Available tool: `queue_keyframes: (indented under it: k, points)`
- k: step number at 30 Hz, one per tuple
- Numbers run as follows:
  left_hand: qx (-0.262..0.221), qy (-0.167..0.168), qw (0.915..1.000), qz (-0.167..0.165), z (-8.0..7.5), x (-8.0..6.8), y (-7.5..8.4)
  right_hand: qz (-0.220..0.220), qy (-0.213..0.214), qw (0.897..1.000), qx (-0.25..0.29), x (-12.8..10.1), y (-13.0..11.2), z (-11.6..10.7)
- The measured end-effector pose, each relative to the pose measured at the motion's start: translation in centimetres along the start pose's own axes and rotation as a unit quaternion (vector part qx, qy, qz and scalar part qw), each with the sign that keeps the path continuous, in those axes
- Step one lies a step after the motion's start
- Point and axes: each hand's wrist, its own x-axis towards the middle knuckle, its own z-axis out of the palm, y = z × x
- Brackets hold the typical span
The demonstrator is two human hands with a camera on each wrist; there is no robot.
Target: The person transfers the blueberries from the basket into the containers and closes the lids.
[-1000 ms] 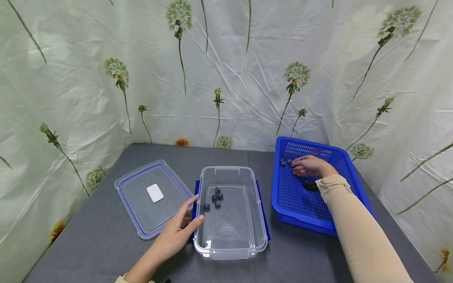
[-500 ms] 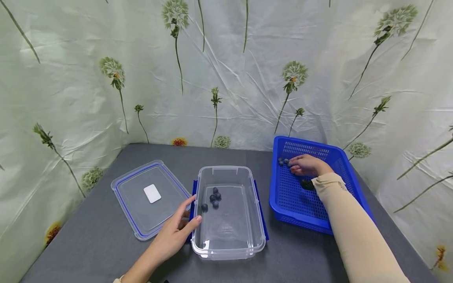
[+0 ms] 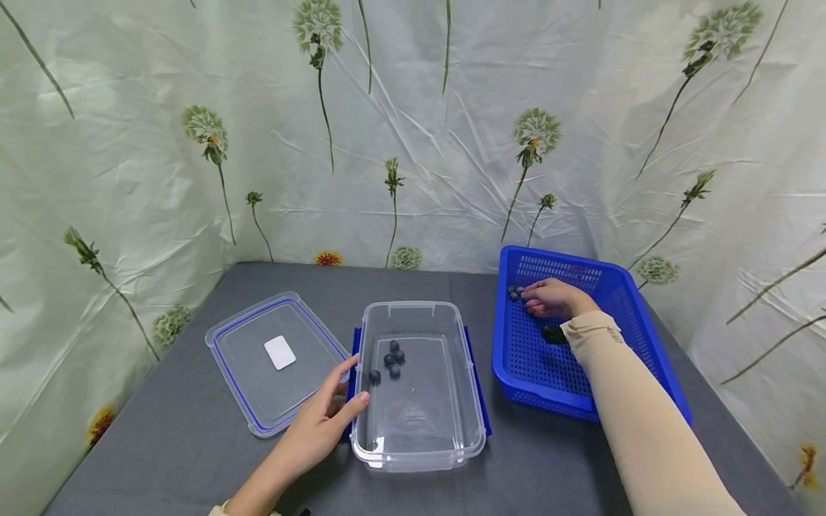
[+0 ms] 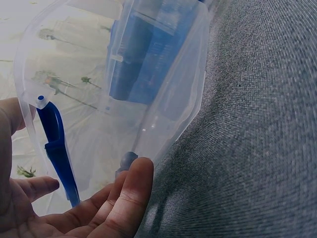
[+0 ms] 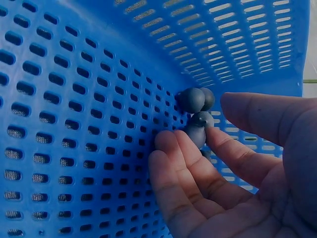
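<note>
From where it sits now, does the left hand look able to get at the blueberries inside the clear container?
Probably yes. The left hand rests against the left wall of the clear container, which has no lid on, and the blueberries lie just beyond that wall with nothing over them.

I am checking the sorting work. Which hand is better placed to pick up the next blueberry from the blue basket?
Probably the right hand: its fingertips already touch the blueberries inside the blue basket. The left hand rests against the clear container, away from the basket.
</note>
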Motion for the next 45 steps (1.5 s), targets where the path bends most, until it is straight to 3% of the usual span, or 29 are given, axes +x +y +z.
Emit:
queue_keyframes:
  k: [13,40,45]
  points:
    - [0.001,0.001,1.0000,-0.002,0.1,0.2,-0.2,0.017,0.024,0.999,-0.021,0.0,-0.1,0.4]
    - [0.010,0.000,0.9999,-0.004,0.1,0.3,-0.1,0.003,0.018,0.999,-0.044,0.1,0.0,-0.2]
    - [0.013,0.000,0.9999,-0.006,0.1,0.2,-0.1,-0.032,-0.017,0.999,0.010,2.1,1.9,-2.0]
